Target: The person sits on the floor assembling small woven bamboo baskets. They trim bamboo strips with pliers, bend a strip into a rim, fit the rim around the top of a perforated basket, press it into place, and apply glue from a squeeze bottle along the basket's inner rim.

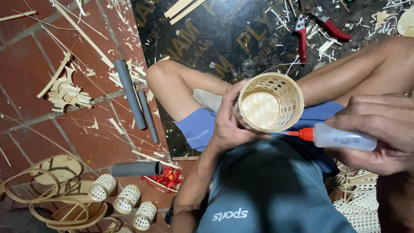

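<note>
My left hand [226,123] grips a small round woven bamboo basket [271,102], its open mouth turned toward me so the plaited bottom shows inside. My right hand [381,131] holds a clear squeeze bottle [343,138] with a red nozzle [302,134]. The nozzle tip points left and touches the lower rim of the basket. Both hands hover over my lap, above my grey shirt and blue shorts.
Red-handled pruning shears [315,28] lie on the dark board behind. Grey plastic pipes [129,92] rest on the red tile floor at left, with several small woven baskets [127,199], bent bamboo strips [51,190], a red ornament [166,177] and scattered shavings.
</note>
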{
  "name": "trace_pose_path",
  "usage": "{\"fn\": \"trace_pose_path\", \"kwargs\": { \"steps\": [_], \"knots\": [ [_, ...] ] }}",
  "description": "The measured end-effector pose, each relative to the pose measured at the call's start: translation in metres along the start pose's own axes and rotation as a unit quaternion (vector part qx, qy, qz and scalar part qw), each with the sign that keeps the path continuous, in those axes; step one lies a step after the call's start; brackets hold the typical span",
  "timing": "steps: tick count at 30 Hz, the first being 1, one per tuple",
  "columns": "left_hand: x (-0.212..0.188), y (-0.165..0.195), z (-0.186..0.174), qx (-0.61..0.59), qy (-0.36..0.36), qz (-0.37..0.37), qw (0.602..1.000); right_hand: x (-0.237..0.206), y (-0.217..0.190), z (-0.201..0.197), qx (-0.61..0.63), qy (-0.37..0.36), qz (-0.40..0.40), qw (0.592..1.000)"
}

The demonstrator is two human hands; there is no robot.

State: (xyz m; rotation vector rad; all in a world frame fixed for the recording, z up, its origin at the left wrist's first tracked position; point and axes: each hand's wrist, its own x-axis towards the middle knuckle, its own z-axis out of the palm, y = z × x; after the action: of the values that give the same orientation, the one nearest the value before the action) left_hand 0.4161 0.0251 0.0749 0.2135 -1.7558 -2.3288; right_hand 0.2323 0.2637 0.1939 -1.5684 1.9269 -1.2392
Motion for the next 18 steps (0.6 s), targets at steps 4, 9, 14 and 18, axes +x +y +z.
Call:
{"fn": "trace_pose_path", "kwargs": {
  "steps": [4,9,14,18],
  "knots": [
    [0.002,0.002,0.0,-0.055,-0.018,-0.024,0.998,0.003,-0.003,0.002,0.023,0.015,0.013,1.0],
    [0.008,0.005,-0.014,-0.194,-0.116,-0.083,0.971,0.006,0.006,0.008,0.047,0.061,-0.023,0.997],
    [0.007,-0.002,-0.027,-0.317,-0.217,-0.152,0.911,0.008,0.018,0.008,0.045,0.048,-0.001,0.998],
    [0.003,-0.01,-0.039,-0.413,-0.253,-0.197,0.852,0.014,0.019,0.015,0.071,0.08,0.033,0.994]
  ]
}}
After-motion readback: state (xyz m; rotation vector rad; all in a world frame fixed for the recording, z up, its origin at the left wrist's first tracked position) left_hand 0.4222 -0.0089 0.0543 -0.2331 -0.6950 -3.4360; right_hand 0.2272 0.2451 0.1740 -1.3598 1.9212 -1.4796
